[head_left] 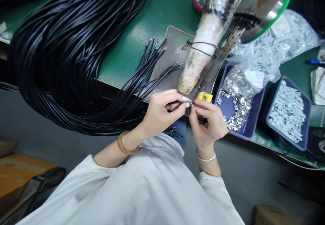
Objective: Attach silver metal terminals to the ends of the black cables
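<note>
My left hand (161, 111) pinches a black cable (176, 102) close to its end. Opposite it, my right hand (209, 120) is closed at the cable's tip, its fingertips on a small light piece too tiny to make out. Both hands meet at the table edge, below a wrapped white nozzle-like machine part (196, 59). Left of them lies a bundle of black cables (152, 62) with stripped ends, resting partly on a grey board (175, 42). A yellow tag (205, 97) sits just behind my right fingers.
A large coil of black cable (58, 49) covers the left of the green table (129, 32). On the right stand a blue tray (257, 111) of metal shells and a blue bin (306, 116) of pale small parts. Plastic bags (291, 39) lie behind them. Cardboard (27, 171) is at lower left.
</note>
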Tool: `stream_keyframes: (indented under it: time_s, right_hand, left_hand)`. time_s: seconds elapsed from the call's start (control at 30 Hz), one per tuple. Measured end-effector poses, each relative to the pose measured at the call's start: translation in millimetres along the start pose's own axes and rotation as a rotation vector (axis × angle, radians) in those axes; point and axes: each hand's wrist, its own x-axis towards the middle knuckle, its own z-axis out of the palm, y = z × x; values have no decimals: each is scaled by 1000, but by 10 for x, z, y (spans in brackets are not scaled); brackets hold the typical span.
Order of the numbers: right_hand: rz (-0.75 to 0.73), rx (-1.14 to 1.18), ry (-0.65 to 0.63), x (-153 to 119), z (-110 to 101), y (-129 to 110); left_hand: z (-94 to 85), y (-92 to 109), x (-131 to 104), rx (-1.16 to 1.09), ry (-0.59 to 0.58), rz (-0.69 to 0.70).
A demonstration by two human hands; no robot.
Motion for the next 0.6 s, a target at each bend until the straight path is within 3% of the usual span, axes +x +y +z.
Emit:
stream_keyframes:
  time_s: [0.27, 0.6]
  right_hand:
    - [2, 12, 46, 13, -9, -34]
    - [-43, -3, -26, -30, -41, 19]
  left_hand:
    - [-30, 21, 16, 8, -6, 91]
    - [-7, 21, -13, 6, -33, 6]
